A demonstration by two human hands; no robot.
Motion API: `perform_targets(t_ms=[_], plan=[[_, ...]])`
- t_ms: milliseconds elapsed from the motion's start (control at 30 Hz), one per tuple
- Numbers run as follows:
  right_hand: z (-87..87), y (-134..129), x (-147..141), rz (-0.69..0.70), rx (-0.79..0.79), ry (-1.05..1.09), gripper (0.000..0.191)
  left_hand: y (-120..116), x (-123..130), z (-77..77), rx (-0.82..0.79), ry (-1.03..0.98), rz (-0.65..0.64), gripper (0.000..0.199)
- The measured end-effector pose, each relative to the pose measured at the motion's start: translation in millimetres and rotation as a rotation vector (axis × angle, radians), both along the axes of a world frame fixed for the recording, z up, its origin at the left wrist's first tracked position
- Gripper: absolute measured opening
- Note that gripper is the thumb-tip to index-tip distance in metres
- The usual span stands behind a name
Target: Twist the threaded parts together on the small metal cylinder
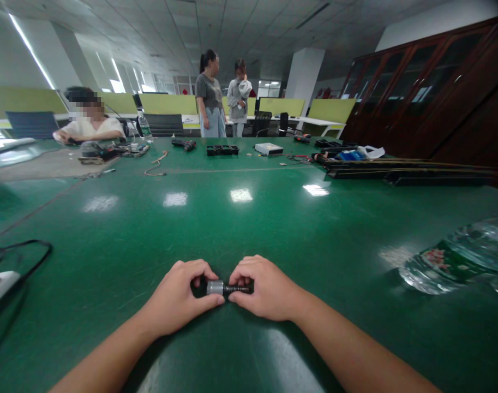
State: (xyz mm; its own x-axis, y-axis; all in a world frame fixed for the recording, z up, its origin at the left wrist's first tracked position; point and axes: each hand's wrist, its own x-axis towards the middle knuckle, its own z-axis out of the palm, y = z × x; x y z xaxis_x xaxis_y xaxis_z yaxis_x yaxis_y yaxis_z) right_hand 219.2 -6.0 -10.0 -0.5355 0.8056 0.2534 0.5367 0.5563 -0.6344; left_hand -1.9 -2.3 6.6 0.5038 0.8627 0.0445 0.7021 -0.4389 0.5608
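While my left hand (179,297) grips the silver cylinder (215,287) and my right hand (269,286) the dark stepped shaft (238,290) in line with it, low at the green surface (232,229), I judge the handling unfinished, neither part let go, and cannot tell whether they are joined.

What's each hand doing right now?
Left hand: closed, holding the silver cylinder.
Right hand: closed, holding the dark ridged shaft.
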Motion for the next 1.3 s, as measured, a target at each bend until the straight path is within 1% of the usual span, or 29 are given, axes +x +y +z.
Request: perform_targets(t_ms=[167,300,400,500,667,900,1000,1133,1233,1300], plan=[[2.1,-0.2,4.0,-0.003,-0.002,-0.027,0.012,1.1,-1.4,-1.6,-0.007,-0.002,-0.009,0.024],[4.3,4.3,21.3,-0.005,0.003,-0.076,0.009,0.5,-1.9,-0.8,-0.012,0.006,-0.003,0.026],[5.5,10.0,36.5,-0.063,-0.070,-0.098,0.005,-0.2,-1.8,-0.4,-0.010,0.004,0.006,0.026],[6.0,13.1,42.5,-0.097,-0.141,-0.051,0.002,-0.6,-1.6,-0.3,-0.007,0.000,0.006,0.026],[6.4,9.3,33.9,-0.040,-0.085,-0.061,0.004,-0.4,-1.0,0.1,-0.014,0.004,0.010,0.027],[6.2,6.1,25.2,-0.008,-0.059,-0.061,0.005,0.1,-1.7,-0.3,-0.025,0.013,0.013,0.026],[6.8,4.2,21.1,-0.003,-0.054,-0.044,0.015,0.4,-1.9,-0.8,-0.029,0.010,0.014,0.026],[6.8,-1.0,13.2,0.043,-0.059,-0.013,0.027,0.2,-1.7,-1.3,-0.033,0.010,0.025,0.026],[4.6,-3.2,8.4,0.030,-0.059,0.019,0.030,-0.2,-1.5,-1.2,-0.039,0.009,0.029,0.026],[2.5,-3.1,6.9,0.006,-0.062,0.041,0.028,-0.3,-1.5,-1.0,-0.042,0.009,0.025,0.027]])
